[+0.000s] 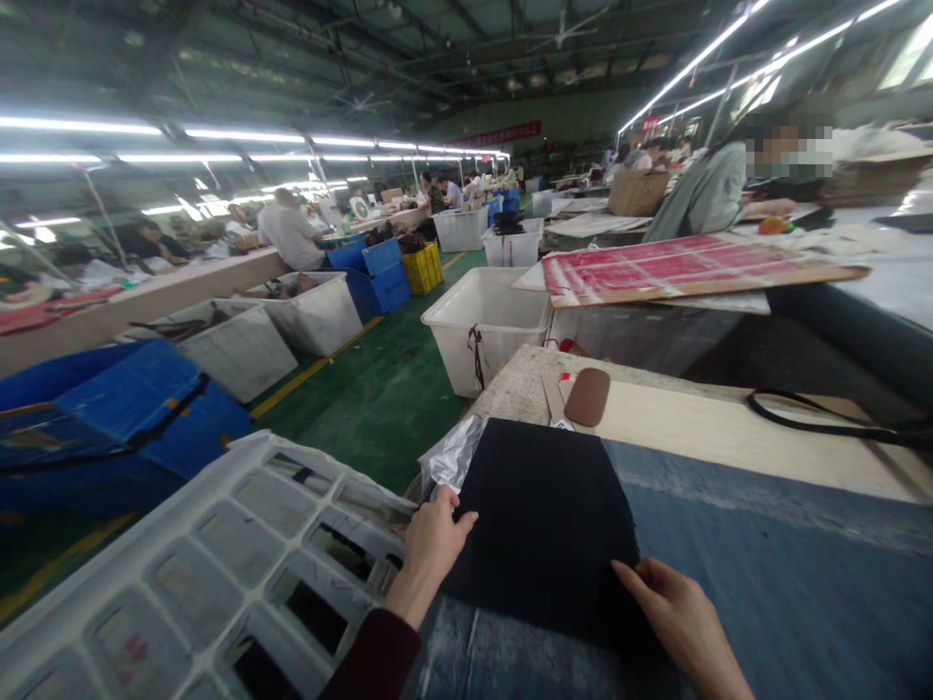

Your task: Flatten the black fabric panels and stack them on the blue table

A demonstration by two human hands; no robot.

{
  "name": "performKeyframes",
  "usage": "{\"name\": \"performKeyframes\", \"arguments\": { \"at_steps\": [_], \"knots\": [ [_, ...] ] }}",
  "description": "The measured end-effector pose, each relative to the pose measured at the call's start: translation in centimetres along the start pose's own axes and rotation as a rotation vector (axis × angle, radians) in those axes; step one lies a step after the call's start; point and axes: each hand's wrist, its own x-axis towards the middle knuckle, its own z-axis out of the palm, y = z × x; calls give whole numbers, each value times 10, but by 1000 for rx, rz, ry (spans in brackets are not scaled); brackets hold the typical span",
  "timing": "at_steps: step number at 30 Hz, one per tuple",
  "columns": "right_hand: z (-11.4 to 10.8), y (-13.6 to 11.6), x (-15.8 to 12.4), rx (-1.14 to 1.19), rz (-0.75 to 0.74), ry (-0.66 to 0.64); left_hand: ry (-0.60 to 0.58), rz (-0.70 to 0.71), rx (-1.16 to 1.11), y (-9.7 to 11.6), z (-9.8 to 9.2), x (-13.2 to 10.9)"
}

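Note:
A black piece of sheet material (543, 525), seemingly cloth, lies flat on a blue-grey work surface (758, 574). At its left edge rests my left hand (433, 544), thumb and index finger apart, the fingertips beside a crumpled clear plastic bag (459, 455). The other fingers of that hand are partly hidden. My right hand (671, 603) pinches the right edge of the black piece, its thumb on top and the fingers curled. Beyond the far edge sits a brown rounded pad (587, 397), next to small paper tags.
A white plastic crate with openings (240, 554) stands close on my left. White bins (488, 316) and blue bins (109, 418) line the green aisle (350, 394). A red-marked board (677, 267) lies ahead, near a co-worker's sleeve (704, 194). A black strap (816, 413) lies right.

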Motion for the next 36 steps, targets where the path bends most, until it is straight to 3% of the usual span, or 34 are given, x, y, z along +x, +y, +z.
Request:
{"name": "performKeyframes", "arguments": {
  "at_steps": [5, 16, 30, 36],
  "knots": [
    [-1, -1, -1, -13, 17, -13, 15, 83, 40, 10, -12, 7],
    [-3, -4, 0, -15, 31, -30, -158, 186, 41, 21, -20, 53],
    [4, 9, 4, 2, -1, -18, -309, 248, 112, 23, -21, 76],
    [4, 9, 5, -10, 19, -35, -256, 271, 107, 22, -23, 71]
  ]
}}
